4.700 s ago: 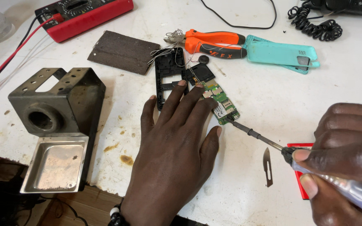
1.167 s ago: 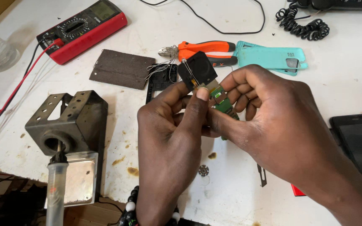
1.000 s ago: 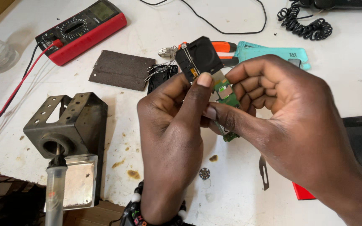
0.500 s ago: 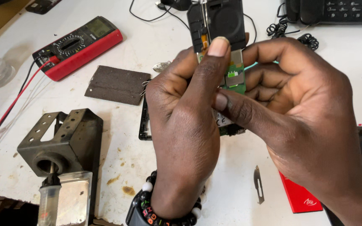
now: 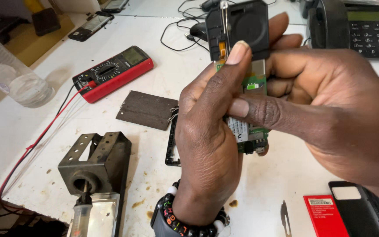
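Both hands clamped together on green circuit board [image 5: 253, 131] with black phone part [image 5: 242, 26], left hand [image 5: 207, 136] in front, right hand [image 5: 330, 114] behind, raised above white desk [image 5: 154, 66].

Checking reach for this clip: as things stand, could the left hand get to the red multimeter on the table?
Probably not right away: the left hand and right hand both grip the green circuit board. The table toward the multimeter looks open.

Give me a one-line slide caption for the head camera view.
Both hands, left hand and right hand, hold a green circuit board above a white workbench.
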